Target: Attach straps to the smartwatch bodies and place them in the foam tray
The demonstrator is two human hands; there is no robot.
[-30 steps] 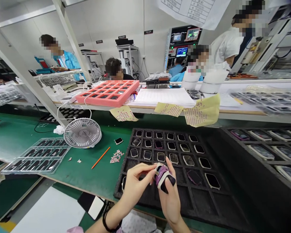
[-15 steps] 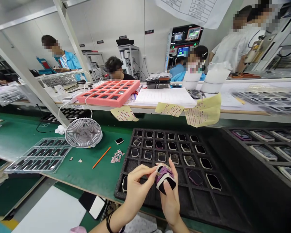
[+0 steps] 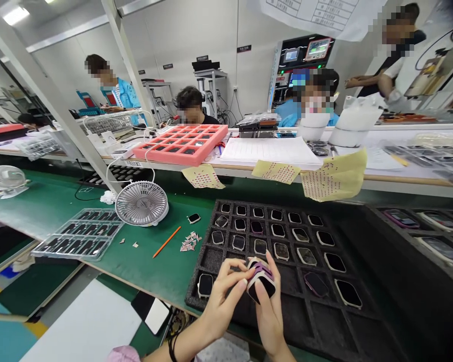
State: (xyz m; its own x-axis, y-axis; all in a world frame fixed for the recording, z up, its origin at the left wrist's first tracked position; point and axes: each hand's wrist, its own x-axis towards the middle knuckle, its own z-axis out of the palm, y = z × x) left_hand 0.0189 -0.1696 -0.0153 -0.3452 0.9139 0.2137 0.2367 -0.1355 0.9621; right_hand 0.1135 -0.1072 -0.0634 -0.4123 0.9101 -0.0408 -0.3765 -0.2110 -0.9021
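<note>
My right hand [image 3: 270,314] grips a pale-framed smartwatch case [image 3: 254,291], its dark screen facing me and the thumb laid across it. Behind the screen's upper edge shows a purple piece [image 3: 265,268], which looks like a second watch frame held against the first. My left hand [image 3: 223,291] is closed in a pinch at the left side of these pieces; whatever lies between its fingertips is hidden. Both hands are above a black foam tray [image 3: 298,314], whose compartments hold several watch cases, such as one at the near left [image 3: 206,285].
On the green bench [image 3: 143,261] stand a white fan [image 3: 141,203] and a clear plastic tray [image 3: 79,234] of dark parts. An orange stick [image 3: 166,242], small paper scraps [image 3: 191,241] and a loose watch case [image 3: 194,218] lie nearby. A shelf holds a pink foam tray [image 3: 184,157]. Co-workers sit and stand beyond.
The left fingertips have shifted down from the purple piece to the side of the watch case. The right hand keeps its grip. The whole view has swung slightly left.
</note>
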